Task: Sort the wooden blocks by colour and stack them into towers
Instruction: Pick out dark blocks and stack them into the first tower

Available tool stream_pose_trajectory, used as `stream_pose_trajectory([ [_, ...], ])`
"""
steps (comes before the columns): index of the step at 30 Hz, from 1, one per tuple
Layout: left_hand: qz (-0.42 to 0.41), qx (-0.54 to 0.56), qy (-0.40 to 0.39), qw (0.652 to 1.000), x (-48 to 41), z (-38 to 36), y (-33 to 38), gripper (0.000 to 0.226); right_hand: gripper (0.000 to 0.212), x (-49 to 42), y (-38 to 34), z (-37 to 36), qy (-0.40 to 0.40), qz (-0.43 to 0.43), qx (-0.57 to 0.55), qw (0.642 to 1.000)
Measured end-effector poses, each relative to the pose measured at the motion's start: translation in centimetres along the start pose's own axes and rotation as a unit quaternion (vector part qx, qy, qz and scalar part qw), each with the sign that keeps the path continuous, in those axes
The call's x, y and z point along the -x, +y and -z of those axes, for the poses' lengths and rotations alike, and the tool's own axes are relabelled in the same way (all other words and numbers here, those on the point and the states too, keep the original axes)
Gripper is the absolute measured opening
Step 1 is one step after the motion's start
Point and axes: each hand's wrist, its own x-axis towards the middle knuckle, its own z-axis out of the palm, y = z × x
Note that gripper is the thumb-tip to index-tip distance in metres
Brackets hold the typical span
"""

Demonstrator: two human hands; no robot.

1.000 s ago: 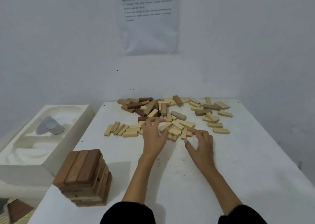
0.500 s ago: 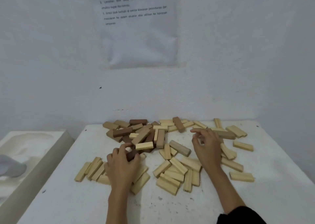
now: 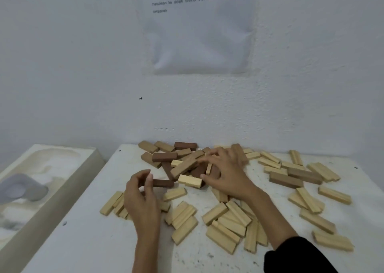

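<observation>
The left hand is pinching one end of a dark brown block between thumb and curled fingers, low over the white table; the block is pointing to the right, towards a pale block lying just beside it. The right hand, coming out of a black sleeve, is reaching over the heap of brown blocks at the back of the table, its fingers bent and touching them; whether it is grasping one I cannot tell. Pale blocks are lying scattered flat across the near and right parts of the table, some side by side. A white foam tray is sitting to the left, apart from the table; a printed sheet is hanging on the wall behind.
</observation>
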Motion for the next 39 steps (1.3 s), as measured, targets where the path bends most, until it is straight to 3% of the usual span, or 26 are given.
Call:
stream_pose_trajectory([
  [3,0.035,0.059,0.052,0.996,-0.1,0.0,0.1,0.008,0.063,0.4,-0.5,-0.3,-0.095,0.021,0.034,0.995],
  [8,0.05,0.093,0.082,0.991,-0.2,-0.2,0.4,0.004,0.038,0.4,-1.0,0.7,-0.053,0.033,0.105,0.993],
  [16,0.081,0.129,0.127,0.98,-0.2,-0.4,0.5,0.004,0.039,0.4,-0.3,3.3,-0.091,-0.005,0.107,0.99],
  [21,0.089,0.147,0.134,0.976,-0.2,-0.4,0.3,0.007,0.031,0.9,-0.4,4.4,-0.036,-0.041,-0.039,0.998],
  [25,0.089,0.156,0.13,0.975,-0.2,-0.5,0.8,0.02,0.032,0.8,-1.3,4.2,-0.049,-0.018,0.024,0.998],
  [33,0.087,0.158,0.122,0.976,-0.3,-0.5,0.3,0.013,0.03,0.5,-2.0,0.8,-0.02,0.004,0.12,0.993],
  [37,0.084,0.172,0.106,0.976,-0.1,-0.5,0.6,0.016,0.037,0.6,-1.3,0.1,0.039,0.035,0.084,0.995],
  [39,0.078,0.177,0.103,0.976,0.0,-0.5,0.9,0.011,0.036,0.7,-1.5,0.2,0.101,0.015,0.012,0.995],
])
